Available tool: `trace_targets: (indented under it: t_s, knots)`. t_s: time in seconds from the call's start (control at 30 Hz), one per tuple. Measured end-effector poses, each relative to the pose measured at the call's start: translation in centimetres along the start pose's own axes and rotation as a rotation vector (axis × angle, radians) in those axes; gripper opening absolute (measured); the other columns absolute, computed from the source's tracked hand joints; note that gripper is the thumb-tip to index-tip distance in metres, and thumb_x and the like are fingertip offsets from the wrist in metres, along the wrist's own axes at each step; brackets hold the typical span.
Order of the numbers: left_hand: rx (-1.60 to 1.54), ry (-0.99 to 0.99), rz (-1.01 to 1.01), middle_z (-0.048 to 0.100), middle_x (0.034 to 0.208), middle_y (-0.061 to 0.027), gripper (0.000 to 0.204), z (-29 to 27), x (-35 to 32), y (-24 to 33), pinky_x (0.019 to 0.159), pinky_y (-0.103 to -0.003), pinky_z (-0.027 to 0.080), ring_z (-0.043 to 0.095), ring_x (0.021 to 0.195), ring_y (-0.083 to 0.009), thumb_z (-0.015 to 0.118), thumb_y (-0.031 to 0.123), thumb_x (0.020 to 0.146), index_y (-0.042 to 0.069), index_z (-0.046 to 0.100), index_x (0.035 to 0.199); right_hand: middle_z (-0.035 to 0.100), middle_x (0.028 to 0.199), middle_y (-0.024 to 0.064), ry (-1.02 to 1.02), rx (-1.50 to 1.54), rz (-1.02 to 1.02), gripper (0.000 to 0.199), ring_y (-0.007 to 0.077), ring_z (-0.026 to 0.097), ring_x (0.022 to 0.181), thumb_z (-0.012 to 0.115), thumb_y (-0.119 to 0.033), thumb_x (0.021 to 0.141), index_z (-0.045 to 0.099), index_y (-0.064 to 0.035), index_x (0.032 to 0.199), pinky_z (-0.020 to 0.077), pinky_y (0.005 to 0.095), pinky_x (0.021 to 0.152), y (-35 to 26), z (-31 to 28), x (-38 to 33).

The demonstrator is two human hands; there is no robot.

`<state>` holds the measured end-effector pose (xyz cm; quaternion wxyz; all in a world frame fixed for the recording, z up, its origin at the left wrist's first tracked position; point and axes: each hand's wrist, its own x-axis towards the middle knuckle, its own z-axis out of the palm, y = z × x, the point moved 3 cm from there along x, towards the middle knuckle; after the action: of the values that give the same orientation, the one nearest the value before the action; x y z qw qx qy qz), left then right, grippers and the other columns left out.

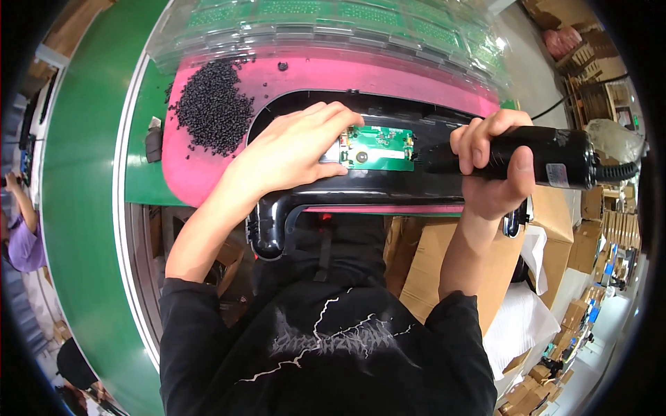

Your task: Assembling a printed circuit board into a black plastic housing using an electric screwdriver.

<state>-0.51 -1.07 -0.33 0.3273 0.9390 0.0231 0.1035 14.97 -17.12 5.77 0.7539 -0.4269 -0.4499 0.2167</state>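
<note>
My left hand (300,147) grips the left end of a green circuit board (388,149), thumb near its lower edge and a finger near its upper edge. Something silvery shows between them. The board sits over a long black plastic housing (374,186), which has a downturned leg at its left end. Wrapped round a black electric screwdriver (548,156), my right hand (496,159) holds it lying sideways. Its narrow front end points left at the board's right edge; whether the tip touches cannot be made out.
A heap of small black screws (214,107) lies on the pink mat (184,182), left of the housing. Clear plastic trays with green boards (312,28) stand along the back. Cardboard boxes (444,270) are below the table edge. A person in purple (26,243) is far left.
</note>
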Motion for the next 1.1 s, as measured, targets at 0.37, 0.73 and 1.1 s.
trace_targets:
  t_s: [0.37,0.73,1.1]
  knots:
    - [0.004,-0.022,0.007,0.056,0.118,-0.0098,0.056,0.0,0.0,0.2,0.091,-0.038,0.047,0.056,0.109,-0.0313,0.077,0.014,0.07,0.005,0.05,0.119,0.045,0.058,-0.0011,-0.117,0.027,0.065,0.04,0.009,0.038,0.044,0.06,-0.043,0.085,0.048,-0.0049,0.091,0.0312,0.0254,0.047,1.6,-0.3,0.3]
    - [-0.011,-0.01,0.03,0.054,0.119,-0.0088,0.058,-0.1,-0.1,-0.1,0.09,-0.038,0.047,0.056,0.11,-0.0301,0.078,0.018,0.07,0.006,0.051,0.119,0.046,0.061,-0.0018,-0.078,-0.022,0.068,0.052,0.0089,0.04,0.047,0.062,-0.055,0.083,0.051,-0.0058,0.095,0.0321,0.0269,0.049,1.2,0.8,-0.1]
    - [-1.498,-0.162,1.209,0.058,0.061,-0.012,0.027,-8.9,-8.4,9.8,0.039,-0.031,0.031,0.053,0.046,-0.0216,0.05,0.005,0.083,0.002,0.054,0.057,0.045,0.059,-0.0014,-0.057,0.157,0.045,0.051,0.0107,0.039,0.045,0.053,-0.058,0.087,0.05,-0.0074,0.095,0.0355,0.0304,0.052,3.2,4.4,-0.2]
